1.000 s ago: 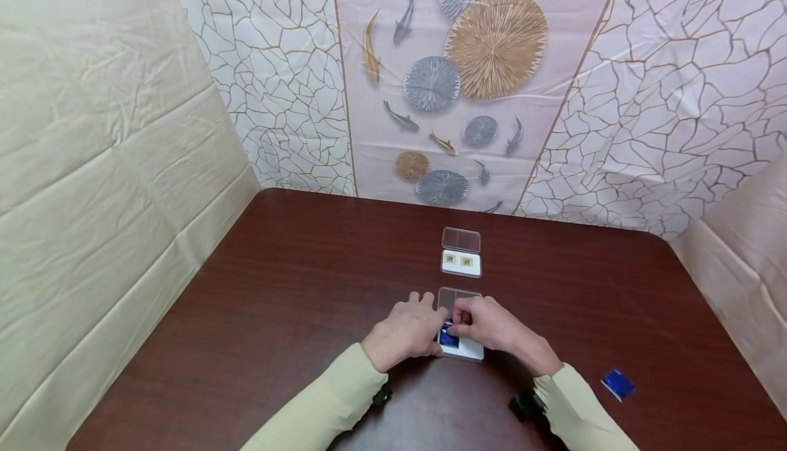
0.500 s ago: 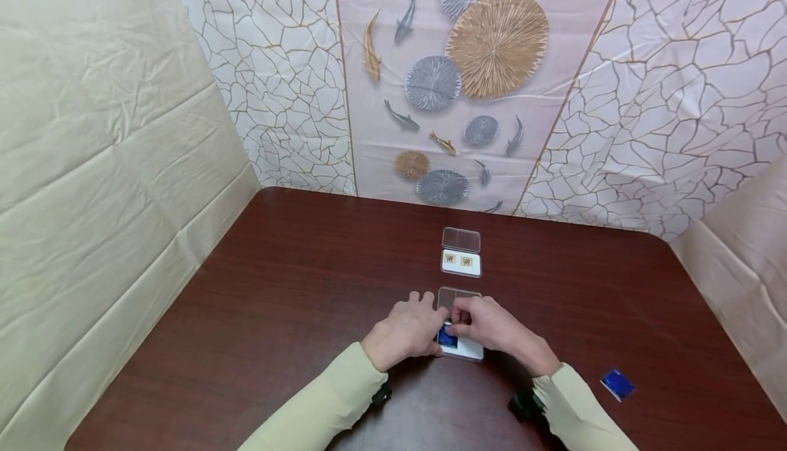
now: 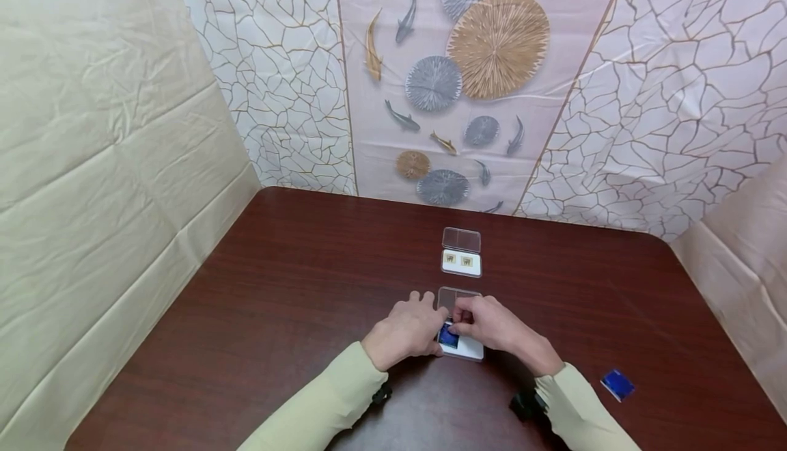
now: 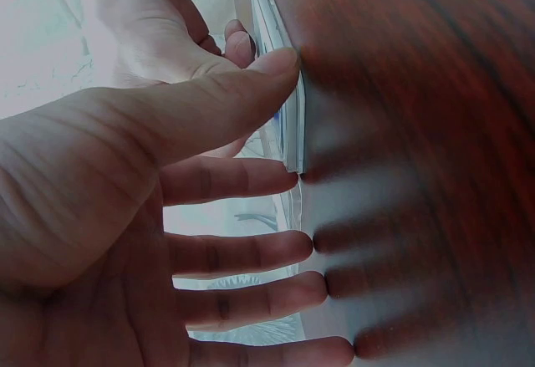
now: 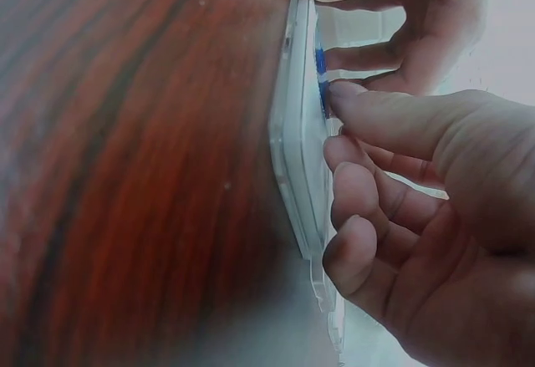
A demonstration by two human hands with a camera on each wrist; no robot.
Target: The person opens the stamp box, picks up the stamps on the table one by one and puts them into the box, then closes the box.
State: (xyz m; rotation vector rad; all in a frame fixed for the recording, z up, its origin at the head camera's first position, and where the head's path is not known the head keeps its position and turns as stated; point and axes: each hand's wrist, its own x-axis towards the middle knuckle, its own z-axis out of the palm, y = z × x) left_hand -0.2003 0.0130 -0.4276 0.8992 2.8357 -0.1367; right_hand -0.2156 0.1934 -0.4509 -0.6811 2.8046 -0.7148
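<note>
With twelve o'clock pointing away from the person, the blue square lies over the nine-o'clock half of the nearer clear case, whose white base rests on the dark table and whose transparent lid is folded open toward twelve. The left hand, at nine o'clock, has straight, spread fingers; its thumb presses the case's edge, bracing it rather than grasping it. The right hand, at three o'clock, is curled, its thumb tip against the blue square in what looks like a pinch, though the index tip is hidden. The step in hand seems to be settling the square on the base. To do it well, the left thumb should hold the case against sliding, while the right thumb and finger work lightly at the square's edge, squaring it to the nine-o'clock wall and lying it flat before letting go. The right knuckles sit close to the lid, so they should clear it. A second blue card lies well apart, toward four o'clock.
</note>
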